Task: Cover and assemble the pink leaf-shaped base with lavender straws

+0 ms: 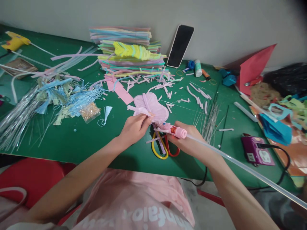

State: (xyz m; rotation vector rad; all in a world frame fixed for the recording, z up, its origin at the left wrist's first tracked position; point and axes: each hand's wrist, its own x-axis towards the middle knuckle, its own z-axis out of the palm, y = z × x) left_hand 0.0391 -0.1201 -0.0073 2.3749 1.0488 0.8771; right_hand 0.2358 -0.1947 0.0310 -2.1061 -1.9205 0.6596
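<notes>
Close to the table's front edge, my left hand point(134, 128) has its fingers closed on a lilac pipe cleaner strip point(137, 110). Beneath and beyond the fingers lies a lilac petal-shaped piece point(160, 110) with rounded lobes. My right hand point(188, 140) grips a pink glue gun point(176, 131); its nozzle points left towards the lower end of the lilac piece. From the gun's back a long clear glue stick point(235, 157) runs out to the right. Scissors with yellow and red handles point(153, 150) lie under the hands, their blades hidden.
Bundles of coloured pipe cleaners point(134, 64) are stacked at the back beside a leaning phone point(180, 46). Lilac offcuts point(196, 99) are scattered about. Blue tassels point(79, 95) and silvery wires point(21, 111) lie left, near a yellow glue gun point(16, 41). A purple box point(256, 150) with a cable sits right.
</notes>
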